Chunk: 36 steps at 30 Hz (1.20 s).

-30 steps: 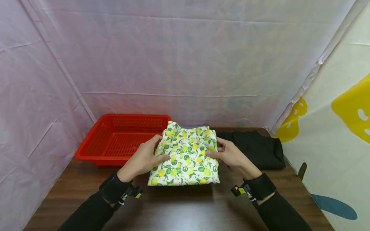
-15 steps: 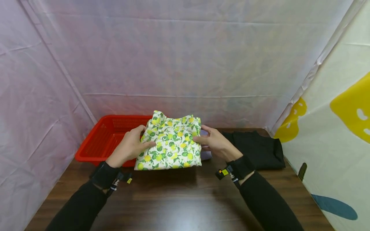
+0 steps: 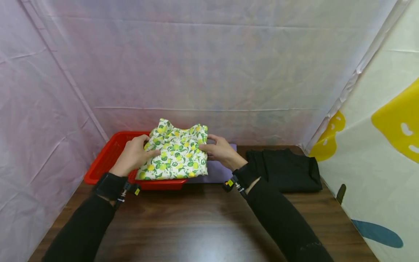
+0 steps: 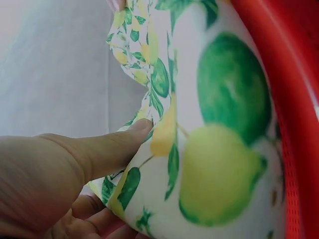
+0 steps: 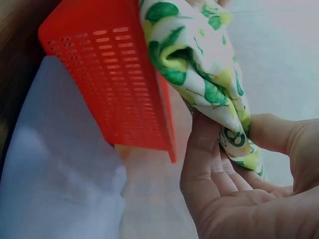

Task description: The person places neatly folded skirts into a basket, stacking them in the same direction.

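A folded white cloth garment [image 3: 176,153] printed with lemons and green leaves hangs over the right part of the red basket [image 3: 101,165]. My left hand [image 3: 132,154] grips its left side, thumb on top and fingers underneath, as the left wrist view shows. At the opposite side my right hand [image 3: 222,151] pinches the cloth's edge; in the right wrist view the thumb lies on one face and the fingers [image 5: 202,149] on the other. The cloth overlaps the basket's front rim in the head view and hides much of its inside.
A folded lavender cloth [image 3: 217,173] lies on the brown wooden table [image 3: 183,218], right beside the basket. Farther right is a folded black garment [image 3: 284,171]. A pale fabric wall [image 3: 209,65] stands behind, with a printed one on the right.
Both hands have carried the lemon-print cloth leftward and farther back, from in front of the lavender cloth to over the basket. More of the lavender cloth shows now.
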{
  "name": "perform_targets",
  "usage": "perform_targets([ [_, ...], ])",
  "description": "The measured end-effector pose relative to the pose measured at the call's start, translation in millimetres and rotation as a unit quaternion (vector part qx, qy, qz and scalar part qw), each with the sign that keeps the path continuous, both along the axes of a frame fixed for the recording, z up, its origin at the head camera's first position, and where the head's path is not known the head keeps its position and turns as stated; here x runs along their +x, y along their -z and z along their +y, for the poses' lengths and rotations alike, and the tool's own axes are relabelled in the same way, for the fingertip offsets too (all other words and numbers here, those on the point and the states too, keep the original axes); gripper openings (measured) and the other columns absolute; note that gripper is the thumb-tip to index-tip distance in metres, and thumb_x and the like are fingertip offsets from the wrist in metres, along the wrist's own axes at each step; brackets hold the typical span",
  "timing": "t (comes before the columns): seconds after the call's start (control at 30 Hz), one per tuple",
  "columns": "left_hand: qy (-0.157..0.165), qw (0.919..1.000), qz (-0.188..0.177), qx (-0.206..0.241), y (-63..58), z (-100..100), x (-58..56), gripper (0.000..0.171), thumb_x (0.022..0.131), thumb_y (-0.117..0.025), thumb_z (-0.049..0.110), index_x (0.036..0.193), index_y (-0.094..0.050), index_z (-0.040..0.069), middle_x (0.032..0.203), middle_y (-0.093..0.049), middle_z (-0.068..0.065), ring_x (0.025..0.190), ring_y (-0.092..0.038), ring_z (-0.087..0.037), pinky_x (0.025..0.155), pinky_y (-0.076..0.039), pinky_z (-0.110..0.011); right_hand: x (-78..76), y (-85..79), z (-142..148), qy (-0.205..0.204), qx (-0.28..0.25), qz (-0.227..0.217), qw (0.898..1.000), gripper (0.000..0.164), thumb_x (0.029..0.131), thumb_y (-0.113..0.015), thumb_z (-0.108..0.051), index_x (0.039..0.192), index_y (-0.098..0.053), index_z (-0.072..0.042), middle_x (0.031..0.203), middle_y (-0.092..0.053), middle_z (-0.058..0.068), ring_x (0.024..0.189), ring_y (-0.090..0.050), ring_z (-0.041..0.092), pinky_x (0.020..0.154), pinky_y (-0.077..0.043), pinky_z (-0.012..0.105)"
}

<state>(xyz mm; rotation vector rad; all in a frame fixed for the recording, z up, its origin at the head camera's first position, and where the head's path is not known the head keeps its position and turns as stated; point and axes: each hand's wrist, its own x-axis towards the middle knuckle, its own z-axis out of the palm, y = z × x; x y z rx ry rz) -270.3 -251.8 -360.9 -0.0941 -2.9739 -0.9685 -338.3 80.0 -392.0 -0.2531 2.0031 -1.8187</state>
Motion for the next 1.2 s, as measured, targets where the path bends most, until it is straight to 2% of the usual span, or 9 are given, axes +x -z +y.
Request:
perform_targets([
  [0.27, -0.018, 0.9997, 0.011, -0.014, 7.4, -31, -8.6, 0.067, 0.11, -0.082, 0.035, 0.151, -0.06, -0.012, 0.129, -0.072, -0.031, 0.098, -0.07, -0.036, 0.08, -0.057, -0.04, -10.4, 2.4, -48, 0.0, 0.014, 0.031, 0.999, 0.073, 0.109, -0.078, -0.01, 0.174, -0.046, 0.001, 0.13, -0.083, 0.019, 0.091, -0.076, 0.014, 0.081, -0.067, 0.03],
  [0.47, -0.036, 0.9988, 0.01, -0.032, 14.2, -51, -12.5, 0.063, 0.11, -0.083, 0.031, 0.147, -0.061, -0.015, 0.131, -0.071, -0.034, 0.095, -0.071, -0.037, 0.079, -0.058, -0.041, -7.8, 2.9, -84, 0.003, 0.069, 0.104, 0.992, 0.065, 0.105, -0.082, -0.002, 0.164, -0.056, 0.008, 0.118, -0.083, 0.021, 0.086, -0.075, 0.014, 0.076, -0.066, 0.029],
  [0.57, -0.041, 0.9985, 0.003, -0.037, 17.1, -58, -14.8, 0.064, 0.11, -0.083, 0.03, 0.148, -0.06, -0.016, 0.135, -0.07, -0.037, 0.099, -0.072, -0.04, 0.079, -0.06, -0.042, -6.8, 5.0, -97, 0.007, 0.134, 0.156, 0.979, 0.058, 0.102, -0.086, -0.004, 0.156, -0.065, 0.007, 0.118, -0.087, 0.022, 0.087, -0.077, 0.016, 0.073, -0.065, 0.025],
  [0.77, -0.049, 0.9972, -0.032, -0.046, 15.7, -64, -18.2, 0.067, 0.11, -0.082, 0.028, 0.151, -0.057, -0.018, 0.143, -0.067, -0.041, 0.109, -0.069, -0.045, 0.079, -0.059, -0.041, -7.9, 6.2, -110, 0.023, 0.277, 0.246, 0.928, 0.035, 0.1, -0.091, -0.016, 0.131, -0.081, -0.004, 0.101, -0.089, 0.007, 0.087, -0.077, 0.016, 0.069, -0.056, 0.02],
  [0.83, -0.049, 0.9963, -0.041, -0.057, 14.6, -64, -17.8, 0.071, 0.109, -0.082, 0.027, 0.155, -0.054, -0.02, 0.149, -0.063, -0.044, 0.113, -0.069, -0.048, 0.085, -0.063, -0.048, -7.2, 5.1, -113, 0.019, 0.295, 0.26, 0.919, 0.026, 0.099, -0.091, -0.018, 0.121, -0.083, -0.005, 0.092, -0.085, 0.004, 0.084, -0.074, 0.016, 0.067, -0.055, 0.021],
  [0.9, -0.047, 0.9956, -0.047, -0.066, 14.3, -66, -17.1, 0.075, 0.109, -0.082, 0.025, 0.158, -0.051, -0.022, 0.155, -0.059, -0.046, 0.114, -0.069, -0.049, 0.088, -0.065, -0.052, -5.3, 4.9, -116, 0.01, 0.3, 0.262, 0.917, 0.021, 0.1, -0.091, -0.018, 0.114, -0.083, -0.006, 0.086, -0.08, 0.001, 0.081, -0.071, 0.014, 0.065, -0.055, 0.02],
  [1.0, -0.047, 0.9946, -0.052, -0.076, 14.9, -66, -16.1, 0.071, 0.106, -0.085, 0.023, 0.153, -0.056, -0.022, 0.146, -0.064, -0.044, 0.108, -0.068, -0.047, 0.085, -0.064, -0.05, -2.5, 7.6, -119, -0.006, 0.31, 0.266, 0.913, 0.018, 0.1, -0.092, -0.018, 0.105, -0.081, -0.004, 0.078, -0.072, -0.002, 0.076, -0.068, 0.013, 0.063, -0.052, 0.019],
  [1.07, -0.047, 0.9943, -0.056, -0.077, 16.6, -66, -16.5, 0.059, 0.105, -0.087, 0.022, 0.14, -0.064, -0.02, 0.124, -0.068, -0.036, 0.097, -0.065, -0.042, 0.076, -0.059, -0.043, -1.0, 9.5, -120, -0.013, 0.317, 0.268, 0.91, 0.019, 0.1, -0.092, -0.018, 0.102, -0.08, -0.003, 0.075, -0.067, -0.002, 0.073, -0.067, 0.013, 0.062, -0.051, 0.02],
  [1.2, -0.053, 0.9945, -0.054, -0.073, 18.9, -67, -16.7, 0.037, 0.103, -0.088, 0.02, 0.111, -0.067, -0.009, 0.091, -0.053, -0.014, 0.083, -0.057, -0.033, 0.069, -0.049, -0.038, -1.2, 10.6, -121, -0.016, 0.324, 0.28, 0.904, 0.021, 0.1, -0.091, -0.016, 0.093, -0.074, -0.006, 0.07, -0.059, -0.004, 0.067, -0.063, 0.011, 0.059, -0.049, 0.02],
])
